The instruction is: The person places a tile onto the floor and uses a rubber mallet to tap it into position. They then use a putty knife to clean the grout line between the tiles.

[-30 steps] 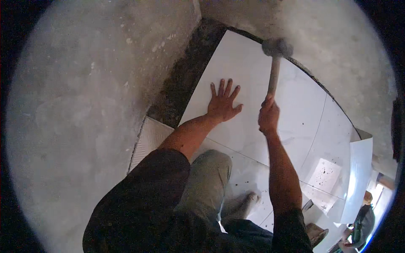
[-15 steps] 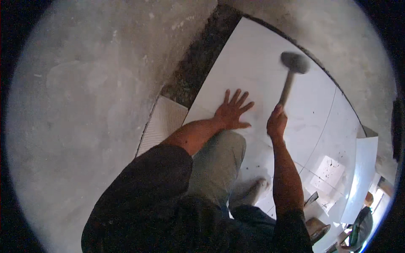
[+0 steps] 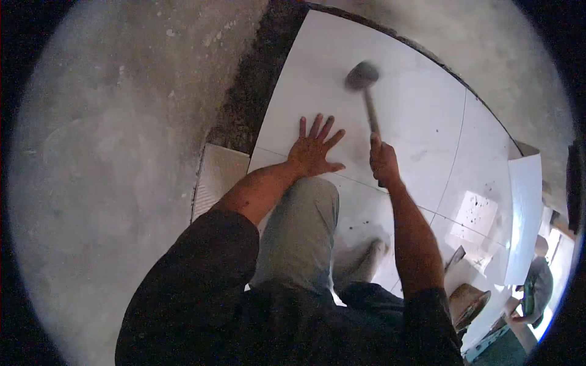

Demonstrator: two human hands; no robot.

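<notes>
A large white floor tile (image 3: 415, 79) spreads out in front of me, with thin joint lines separating it from neighbouring tiles. My left hand (image 3: 312, 152) lies flat on the white tiling with its fingers spread, close to a joint. In my right hand (image 3: 384, 163) is the wooden handle of a rubber mallet (image 3: 373, 116). The mallet's dark head, blurred by motion, is over the tile, ahead and to the right of my left hand; whether it touches the surface I cannot tell. My knee (image 3: 308, 207) is just behind my left hand.
A strip of dark mortar (image 3: 247, 91) runs along the tile's left edge, beside a ridged piece of tile (image 3: 223, 174). Bare concrete (image 3: 110, 171) lies left. At right are a leaning white panel (image 3: 524, 213), a bucket (image 3: 469, 305) and another person (image 3: 537, 287).
The mallet has swung leftward, its head now tilting left of my right hand. My left hand stays flat on the tiling. The whole view has shifted slightly.
</notes>
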